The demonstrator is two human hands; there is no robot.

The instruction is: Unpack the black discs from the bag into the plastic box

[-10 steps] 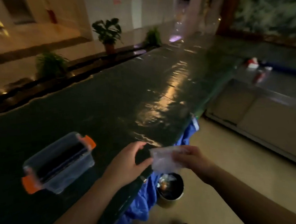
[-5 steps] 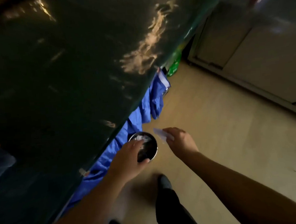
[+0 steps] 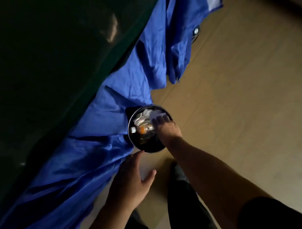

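My right hand reaches down into a round metal bin on the floor, its fingertips on a small clear plastic bag held just inside the far rim. My left hand hovers open beside the bin's near rim, palm toward it, holding nothing. The plastic box and the black discs are out of view.
The bin holds crumpled white paper and an orange-capped item. A blue cloth hangs from the dark green table at the left and brushes the bin. My dark trouser leg and shoe stand on the tan floor.
The view has dropped from the tabletop to the floor bin. My right hand carried the bag down into the bin, and my left hand came off the rim.
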